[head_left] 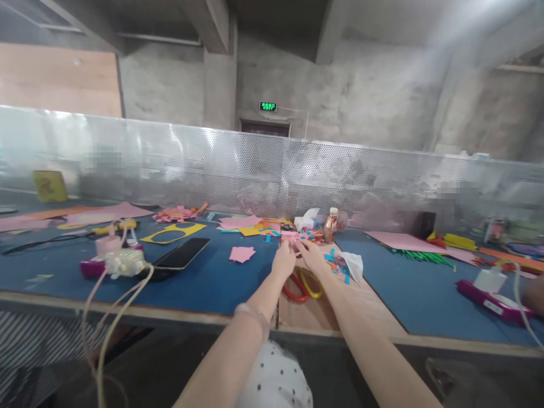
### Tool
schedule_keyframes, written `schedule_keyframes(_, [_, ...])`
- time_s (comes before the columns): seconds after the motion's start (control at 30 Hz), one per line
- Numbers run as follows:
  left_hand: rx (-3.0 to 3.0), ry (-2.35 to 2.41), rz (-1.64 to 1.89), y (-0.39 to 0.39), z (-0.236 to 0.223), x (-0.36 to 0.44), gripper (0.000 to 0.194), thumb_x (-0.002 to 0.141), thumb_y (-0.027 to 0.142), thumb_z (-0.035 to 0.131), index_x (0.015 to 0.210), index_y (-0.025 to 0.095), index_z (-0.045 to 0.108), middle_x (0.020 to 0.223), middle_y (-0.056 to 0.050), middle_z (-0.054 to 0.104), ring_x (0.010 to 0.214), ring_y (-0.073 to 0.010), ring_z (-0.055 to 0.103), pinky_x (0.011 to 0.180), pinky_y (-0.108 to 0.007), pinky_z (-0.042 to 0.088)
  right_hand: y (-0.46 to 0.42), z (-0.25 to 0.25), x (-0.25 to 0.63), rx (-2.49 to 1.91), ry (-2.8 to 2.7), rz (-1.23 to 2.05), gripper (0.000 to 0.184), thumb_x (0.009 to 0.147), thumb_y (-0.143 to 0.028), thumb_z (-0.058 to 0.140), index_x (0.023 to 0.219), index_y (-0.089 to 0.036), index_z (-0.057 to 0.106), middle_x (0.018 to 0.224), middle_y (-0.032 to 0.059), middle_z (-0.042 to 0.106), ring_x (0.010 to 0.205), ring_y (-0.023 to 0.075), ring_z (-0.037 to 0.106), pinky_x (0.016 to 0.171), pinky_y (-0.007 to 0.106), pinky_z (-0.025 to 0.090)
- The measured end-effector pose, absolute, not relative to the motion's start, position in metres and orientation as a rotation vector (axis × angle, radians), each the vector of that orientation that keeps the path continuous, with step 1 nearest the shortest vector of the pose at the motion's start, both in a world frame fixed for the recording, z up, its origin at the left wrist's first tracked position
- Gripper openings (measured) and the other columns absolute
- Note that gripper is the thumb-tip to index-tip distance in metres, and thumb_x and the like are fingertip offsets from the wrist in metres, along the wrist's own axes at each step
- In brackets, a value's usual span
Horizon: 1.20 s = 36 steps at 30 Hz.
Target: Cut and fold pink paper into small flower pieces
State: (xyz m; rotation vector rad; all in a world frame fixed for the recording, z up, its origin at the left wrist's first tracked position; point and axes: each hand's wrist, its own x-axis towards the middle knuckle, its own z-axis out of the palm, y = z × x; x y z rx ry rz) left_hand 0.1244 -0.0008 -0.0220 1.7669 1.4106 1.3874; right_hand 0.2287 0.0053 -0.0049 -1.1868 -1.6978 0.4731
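Note:
My left hand (284, 258) and my right hand (311, 254) are close together over the wooden strip between the blue mats. Both have their fingers curled inward at small pink paper pieces (293, 236); what lies between the fingertips is too small and blurred to make out. Below my hands and between my forearms lie a red loop handle (296, 290) and a yellow loop handle (313, 285), looking like scissor handles. Blue and orange paper scraps (339, 265) lie right of my right hand, beside a crumpled white tissue (354, 266).
To the left are a small stack of pink squares (242, 254), a phone (183, 253), a power strip (91, 267) with cables, and a yellow cut-out sheet (173, 232). A bottle (330, 224) stands behind my hands. Another purple power strip (493, 303) lies right, near another person's hand (534, 296).

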Motion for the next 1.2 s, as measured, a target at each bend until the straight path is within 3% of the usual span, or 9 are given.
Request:
schedule_keyframes(0.17, [1.748,1.346,1.487,0.000,-0.025,0.124,0.020,0.083,0.020,0.038,0.099,0.013,0.045,0.092,-0.012,0.061,0.080,-0.0155,0.059,0.073,-0.027,0.044,0.001,-0.007,0.235,-1.169,-1.674,0.631,0.027,0.072,-0.037,0.050,0.079,-0.013,0.063,0.071,0.0029,0.062,0.062,0.0119,0.056,0.057,0.023,0.047])
schedule_keyframes(0.33, [1.891,1.218,1.508,-0.001,-0.024,0.122,0.032,0.072,0.009,0.046,0.104,0.013,0.046,0.097,-0.010,0.059,0.083,-0.0141,0.058,0.080,-0.029,0.043,-0.001,-0.010,0.244,-1.226,-1.659,0.734,0.033,0.066,-0.046,0.056,0.065,-0.013,0.059,0.055,-0.0009,0.055,0.050,0.0092,0.051,0.049,0.020,0.043])
schedule_keyframes(0.53, [1.935,1.088,1.393,-0.014,-0.018,0.125,0.039,0.064,0.007,0.053,0.102,0.014,0.049,0.082,-0.004,0.062,0.070,-0.0118,0.059,0.071,-0.025,0.046,0.001,-0.013,0.246,-1.292,-1.528,0.646,0.041,0.059,-0.055,0.057,0.052,-0.016,0.045,0.042,-0.0041,0.046,0.039,0.0078,0.044,0.041,0.020,0.037])
schedule_keyframes(0.83, [1.974,1.090,1.368,-0.012,-0.019,0.124,0.042,0.067,0.013,0.052,0.110,0.012,0.051,0.090,-0.007,0.064,0.072,-0.0133,0.060,0.071,-0.025,0.047,0.003,-0.016,0.250,-1.239,-1.506,0.635,0.043,0.062,-0.059,0.051,0.054,-0.019,0.038,0.038,-0.0061,0.040,0.036,0.0085,0.041,0.039,0.020,0.034])
schedule_keyframes(0.97, [2.063,1.117,1.388,-0.011,-0.018,0.124,0.029,0.071,0.015,0.047,0.096,0.014,0.061,0.089,-0.006,0.065,0.081,-0.0155,0.060,0.078,-0.027,0.045,0.008,-0.019,0.252,-1.160,-1.471,0.709,0.046,0.064,-0.063,0.046,0.058,-0.018,0.041,0.042,-0.0055,0.042,0.037,0.0079,0.040,0.040,0.021,0.035])
schedule_keyframes(1.07, [2.012,1.121,1.349,-0.010,-0.018,0.124,0.030,0.073,0.014,0.044,0.098,0.014,0.061,0.088,-0.006,0.065,0.076,-0.0139,0.061,0.076,-0.026,0.046,0.010,-0.019,0.252,-1.153,-1.443,0.681,0.048,0.062,-0.065,0.047,0.058,-0.018,0.042,0.041,-0.0056,0.040,0.036,0.0079,0.039,0.039,0.021,0.034])
schedule_keyframes(1.2, [2.003,1.062,1.372,-0.011,-0.018,0.124,0.032,0.073,0.024,0.052,0.103,0.013,0.059,0.098,-0.009,0.064,0.086,-0.0167,0.060,0.080,-0.027,0.045,0.010,-0.019,0.254,-1.176,-1.444,0.619,0.049,0.061,-0.066,0.047,0.055,-0.018,0.040,0.040,-0.0058,0.038,0.036,0.0078,0.038,0.038,0.020,0.032])
